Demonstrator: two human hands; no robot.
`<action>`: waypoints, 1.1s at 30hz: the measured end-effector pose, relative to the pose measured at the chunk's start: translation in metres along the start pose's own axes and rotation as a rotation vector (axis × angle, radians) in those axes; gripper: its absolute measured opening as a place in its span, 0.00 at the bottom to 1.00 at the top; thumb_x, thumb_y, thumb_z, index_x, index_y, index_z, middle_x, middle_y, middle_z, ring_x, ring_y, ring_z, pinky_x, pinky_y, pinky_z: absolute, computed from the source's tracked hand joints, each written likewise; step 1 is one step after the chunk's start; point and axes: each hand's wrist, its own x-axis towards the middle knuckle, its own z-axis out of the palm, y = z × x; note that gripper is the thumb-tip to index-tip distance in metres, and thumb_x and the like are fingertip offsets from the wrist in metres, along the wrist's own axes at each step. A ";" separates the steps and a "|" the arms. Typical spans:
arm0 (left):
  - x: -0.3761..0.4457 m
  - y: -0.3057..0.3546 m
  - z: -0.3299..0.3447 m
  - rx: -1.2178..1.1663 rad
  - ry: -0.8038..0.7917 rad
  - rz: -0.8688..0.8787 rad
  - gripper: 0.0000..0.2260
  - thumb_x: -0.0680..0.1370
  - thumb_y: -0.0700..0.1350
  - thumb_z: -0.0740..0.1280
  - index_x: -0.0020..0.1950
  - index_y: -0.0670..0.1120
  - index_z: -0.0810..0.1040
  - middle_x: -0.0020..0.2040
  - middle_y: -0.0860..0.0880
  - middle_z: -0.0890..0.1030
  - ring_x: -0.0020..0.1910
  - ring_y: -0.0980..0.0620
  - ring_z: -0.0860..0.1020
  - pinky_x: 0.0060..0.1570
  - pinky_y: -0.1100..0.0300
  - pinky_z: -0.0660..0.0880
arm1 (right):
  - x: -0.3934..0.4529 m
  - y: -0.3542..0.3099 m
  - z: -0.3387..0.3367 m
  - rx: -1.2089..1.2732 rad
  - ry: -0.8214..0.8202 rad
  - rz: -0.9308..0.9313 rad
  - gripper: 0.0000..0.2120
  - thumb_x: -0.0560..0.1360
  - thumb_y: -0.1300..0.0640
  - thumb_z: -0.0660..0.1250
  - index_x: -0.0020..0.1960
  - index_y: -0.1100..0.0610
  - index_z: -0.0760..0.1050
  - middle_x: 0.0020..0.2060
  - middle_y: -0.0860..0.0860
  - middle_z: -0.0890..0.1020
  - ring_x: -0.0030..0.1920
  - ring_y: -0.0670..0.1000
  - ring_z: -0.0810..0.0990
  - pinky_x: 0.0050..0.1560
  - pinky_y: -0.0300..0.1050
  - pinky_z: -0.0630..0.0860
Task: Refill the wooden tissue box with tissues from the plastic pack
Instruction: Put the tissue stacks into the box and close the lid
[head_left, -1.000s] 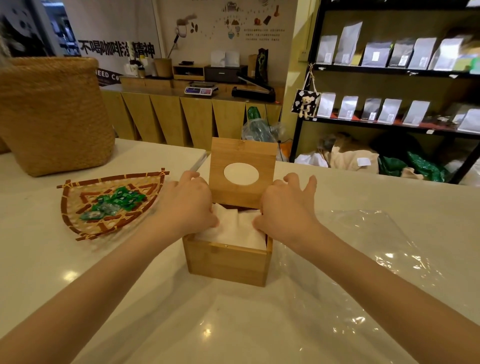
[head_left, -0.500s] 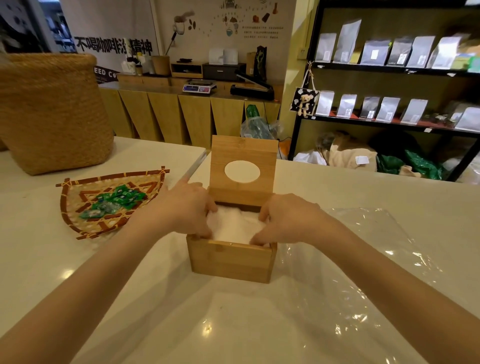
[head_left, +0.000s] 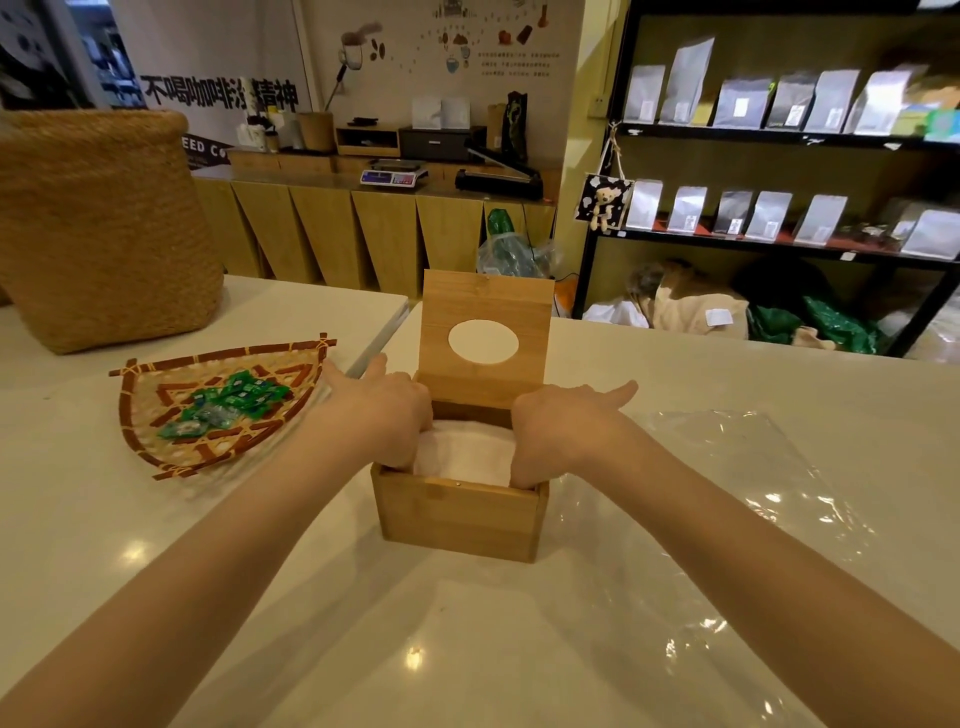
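Note:
The wooden tissue box stands on the white counter in front of me, its lid with an oval hole tipped upright at the back. A stack of white tissues sits inside, its top below the rim. My left hand has its fingers down between the tissues and the box's left wall, thumb pointing out. My right hand does the same at the right wall. The empty clear plastic pack lies flat on the counter to the right of the box.
A fan-shaped woven tray with green wrapped candies lies to the left. A large woven basket stands at the back left. The counter's far edge runs just behind the box lid; shelves with pouches are beyond.
Both hands have pushed deeper into the box at its two sides, and the tissue stack has sunk from above the rim to below it.

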 end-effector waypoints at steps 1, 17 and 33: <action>0.000 0.000 0.000 -0.002 -0.002 0.004 0.20 0.76 0.41 0.63 0.66 0.54 0.71 0.72 0.47 0.64 0.75 0.41 0.48 0.67 0.28 0.44 | 0.000 0.000 0.001 0.004 0.006 0.007 0.09 0.71 0.56 0.65 0.48 0.56 0.69 0.61 0.58 0.73 0.70 0.66 0.61 0.64 0.79 0.43; -0.008 -0.012 -0.057 -0.508 0.644 0.200 0.37 0.65 0.44 0.75 0.69 0.52 0.60 0.70 0.48 0.66 0.62 0.47 0.71 0.55 0.54 0.74 | 0.010 0.056 -0.053 0.483 0.639 -0.177 0.31 0.66 0.52 0.75 0.65 0.53 0.66 0.55 0.55 0.79 0.52 0.56 0.78 0.54 0.57 0.78; -0.040 -0.010 0.000 -0.551 0.852 0.339 0.15 0.77 0.48 0.62 0.63 0.51 0.72 0.58 0.53 0.75 0.53 0.58 0.71 0.51 0.69 0.66 | -0.031 0.040 0.006 0.492 0.905 -0.522 0.16 0.80 0.49 0.55 0.49 0.54 0.80 0.31 0.47 0.79 0.32 0.47 0.75 0.42 0.40 0.69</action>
